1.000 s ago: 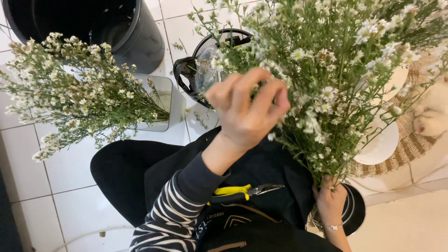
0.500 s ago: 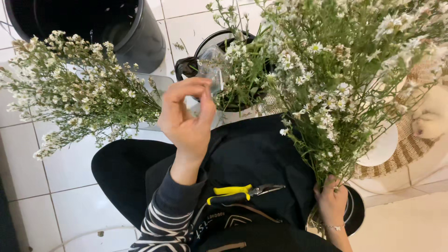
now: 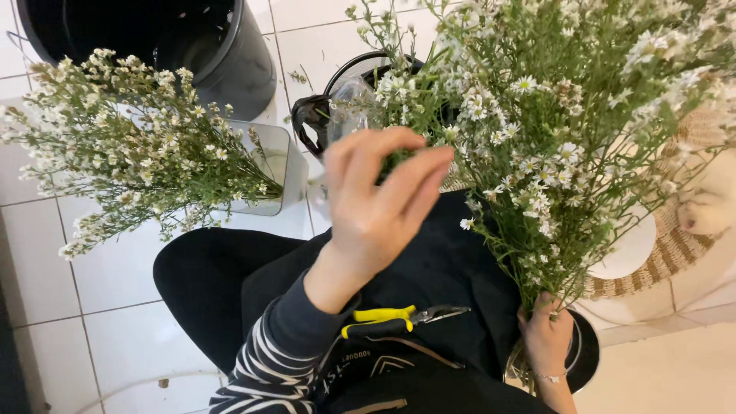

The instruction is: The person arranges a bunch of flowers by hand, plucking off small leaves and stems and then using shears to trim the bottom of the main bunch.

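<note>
White-flowered bunch [image 3: 552, 146] gripped at stems by right hand [image 3: 546, 337] | left hand [image 3: 379, 195] raised, loosely open, empty

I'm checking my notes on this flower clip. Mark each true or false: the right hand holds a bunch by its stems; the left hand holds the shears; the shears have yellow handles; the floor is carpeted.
1. The right hand holds the bunch by its stems: true.
2. The left hand holds the shears: false; it is raised with nothing in its grip, and the shears lie on the lap.
3. The shears have yellow handles: true.
4. The floor is carpeted: false, it is white tile.
</note>
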